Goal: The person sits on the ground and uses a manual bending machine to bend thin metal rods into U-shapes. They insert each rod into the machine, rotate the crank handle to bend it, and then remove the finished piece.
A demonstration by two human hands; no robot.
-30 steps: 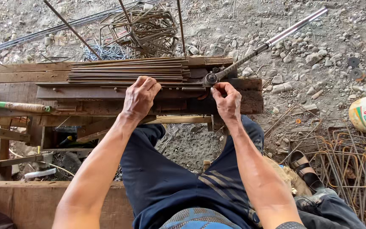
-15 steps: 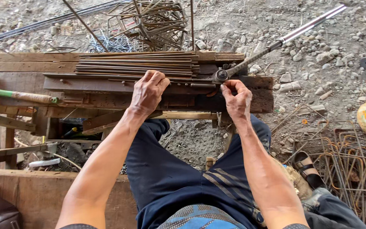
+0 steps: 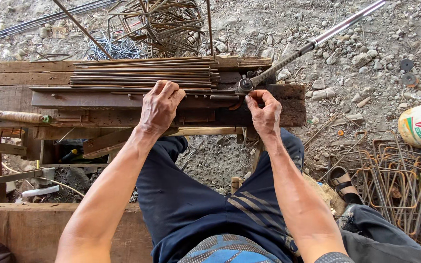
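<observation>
The person is sitting at a rough wooden table (image 3: 20, 78) and working a thin steel rod (image 3: 137, 89) that is lying flat along a rusty metal strip at the table's near edge. The rod's long axis is running left to right across the view, parallel to the table edge, with its right end pointing toward the pivot head of a bending lever (image 3: 245, 85). The left hand (image 3: 161, 106) is resting palm down on the rod near its middle, fingers curled over it so the grip is closing on the rod and pressing it to the strip. The right hand (image 3: 265, 111) is sitting just below the pivot, its fingertips pinched together at the rod's right end; whether they are actually clamping the rod there is hard to tell. The lever's long handle (image 3: 338, 27) is angling up and to the right, away from the person, out over the gravel ground (image 3: 366, 73). A bundle of straight rods (image 3: 142, 74) is lying just behind the left hand, also running left to right. A tangle of bent stirrups (image 3: 164, 22) is sitting beyond the table, and more bent stirrups (image 3: 395, 185) are stacked at the right by the person's leg.
</observation>
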